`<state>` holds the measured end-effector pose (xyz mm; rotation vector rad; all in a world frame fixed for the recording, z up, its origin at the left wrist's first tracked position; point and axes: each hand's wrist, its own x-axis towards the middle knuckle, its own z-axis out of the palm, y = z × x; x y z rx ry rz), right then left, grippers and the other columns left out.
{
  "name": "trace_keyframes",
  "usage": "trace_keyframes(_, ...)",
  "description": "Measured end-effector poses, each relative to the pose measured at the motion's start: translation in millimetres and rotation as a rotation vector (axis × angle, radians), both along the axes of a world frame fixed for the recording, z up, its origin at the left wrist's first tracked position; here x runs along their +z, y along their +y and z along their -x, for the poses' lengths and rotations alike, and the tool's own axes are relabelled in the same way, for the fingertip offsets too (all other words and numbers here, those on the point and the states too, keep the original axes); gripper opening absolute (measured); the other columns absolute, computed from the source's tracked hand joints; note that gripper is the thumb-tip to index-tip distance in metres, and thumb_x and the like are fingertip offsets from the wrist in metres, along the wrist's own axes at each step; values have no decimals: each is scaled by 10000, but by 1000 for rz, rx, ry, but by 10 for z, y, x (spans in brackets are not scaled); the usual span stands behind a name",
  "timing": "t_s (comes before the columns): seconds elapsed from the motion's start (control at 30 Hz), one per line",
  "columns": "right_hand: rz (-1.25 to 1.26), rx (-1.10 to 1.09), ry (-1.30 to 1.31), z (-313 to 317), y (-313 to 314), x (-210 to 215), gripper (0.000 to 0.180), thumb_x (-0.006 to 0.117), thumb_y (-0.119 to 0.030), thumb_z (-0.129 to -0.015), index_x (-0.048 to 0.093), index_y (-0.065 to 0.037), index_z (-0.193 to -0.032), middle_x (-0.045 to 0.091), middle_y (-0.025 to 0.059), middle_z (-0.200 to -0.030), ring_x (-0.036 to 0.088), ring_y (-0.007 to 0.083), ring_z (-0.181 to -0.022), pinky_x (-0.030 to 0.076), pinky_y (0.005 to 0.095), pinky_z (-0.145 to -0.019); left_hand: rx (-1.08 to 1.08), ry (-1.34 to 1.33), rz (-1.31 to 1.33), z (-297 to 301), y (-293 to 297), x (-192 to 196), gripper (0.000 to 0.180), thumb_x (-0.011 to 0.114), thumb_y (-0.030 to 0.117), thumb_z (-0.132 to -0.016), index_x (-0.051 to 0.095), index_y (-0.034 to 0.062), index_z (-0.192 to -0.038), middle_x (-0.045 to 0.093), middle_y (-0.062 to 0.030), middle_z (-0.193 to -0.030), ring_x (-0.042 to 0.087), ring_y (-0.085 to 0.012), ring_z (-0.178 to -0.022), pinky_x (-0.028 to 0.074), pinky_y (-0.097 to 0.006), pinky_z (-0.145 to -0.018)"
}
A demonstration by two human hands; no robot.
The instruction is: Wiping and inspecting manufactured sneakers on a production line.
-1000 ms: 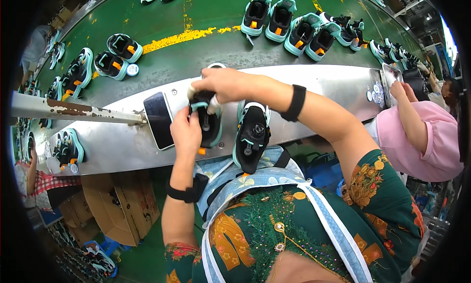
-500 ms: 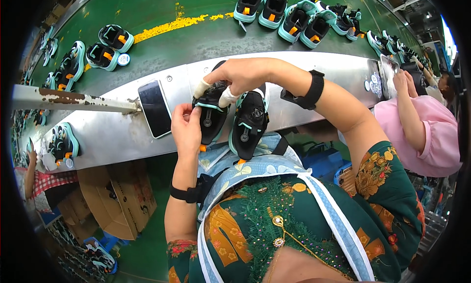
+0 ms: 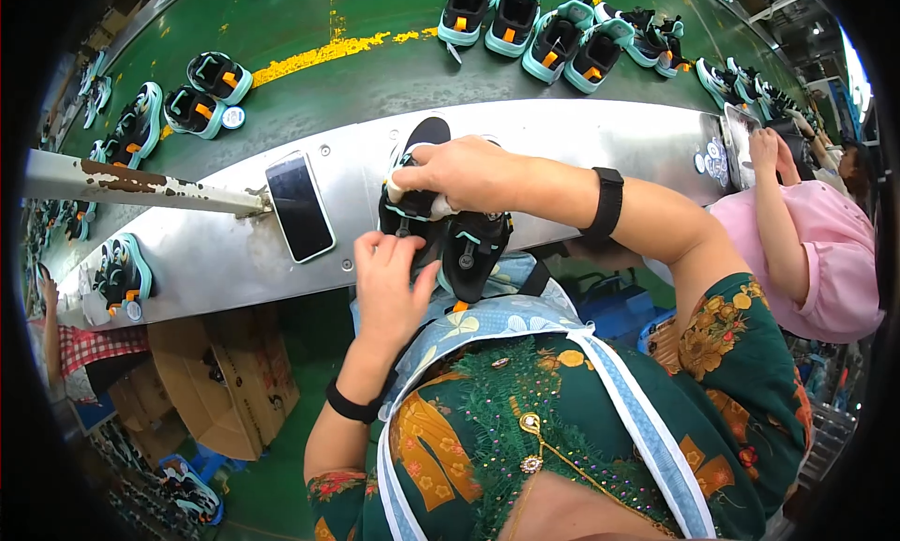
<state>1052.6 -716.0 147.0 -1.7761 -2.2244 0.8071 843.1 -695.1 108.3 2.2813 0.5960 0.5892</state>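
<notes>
Hands on the shoes at the front of the steel bench [image 3: 600, 133]! Left hand [image 3: 389, 278] comes up from below, fingers curled against the near end of a black shoe with teal trim [image 3: 408, 213], gripping it. Right hand [image 3: 459, 173] reaches across from the right and lies closed over the top of that same shoe, something small and white pinched at its fingertips; what it is, can't tell. A second black shoe [image 3: 473, 250] sits just beside the first on the right, touching it, its heel hanging over the bench's near edge.

On the steel to the left, well apart from the hands, lies a dark phone [image 3: 298, 206], screen up and blank. At the bench's far right end sits a cluster of small round stickers [image 3: 711, 158], pale with blue. Behind the bench runs a green belt [image 3: 309, 100] with a broken yellow stripe, carrying pairs of matching shoes; a round white tag [image 3: 232, 117] rests against one pair on the left. Under the bench, lower left, open brown cardboard boxes [image 3: 220, 391] stand on the floor. On the right, a person in a pink top [image 3: 816, 260] works alongside.
</notes>
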Motion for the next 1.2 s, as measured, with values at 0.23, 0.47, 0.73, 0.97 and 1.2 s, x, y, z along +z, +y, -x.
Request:
trace_keyframes(0.23, 20, 108, 157, -81, -66, -38, 466, 695, -97, -724, 559, -170, -1163, 582, 115, -963, 621, 339, -843, 509, 428, -719, 198, -172, 399, 30, -107, 74, 126, 581, 44, -878, 665, 27, -970, 608, -69, -903, 576, -140, -721, 453, -249, -596)
trace_keyframes(0.47, -260, -122, 84, 25, -320, -197, 346, 664, -272, -803, 622, -112, -1107, 624, 102, -775, 621, 318, -779, 477, 414, -704, 221, -160, 388, -287, 128, -22, 149, 550, 19, -895, 624, 15, -1023, 579, -31, -914, 526, -103, -786, 441, -232, -695)
trace_keyframes(0.73, -69, -527, 235, -493, -818, 238, 405, 677, -321, -846, 624, -136, -1202, 623, 169, -889, 604, 290, -803, 474, 367, -723, -145, -61, 96, -504, 365, 155, 290, 694, 143, -789, 657, 67, -1066, 621, -37, -936, 532, -149, -888, 441, -259, -721)
trace_keyframes(0.97, -133, -560, 266, -159, -1461, -22, 476, 698, -271, -812, 573, -254, -1272, 486, 136, -851, 549, 327, -772, 450, 397, -718, -344, 218, 138, -716, 287, 382, 204, 707, 135, -785, 632, 32, -945, 479, -60, -824, 479, -154, -648, 413, -276, -605)
trace_keyframes(1.2, -46, -342, 60, -328, -1422, 230, 412, 670, -236, -815, 588, -164, -1213, 521, 126, -842, 569, 320, -802, 452, 412, -713, -322, 221, 345, -783, 222, 409, 207, 700, 57, -760, 666, 23, -961, 470, -29, -844, 440, -112, -643, 401, -246, -595)
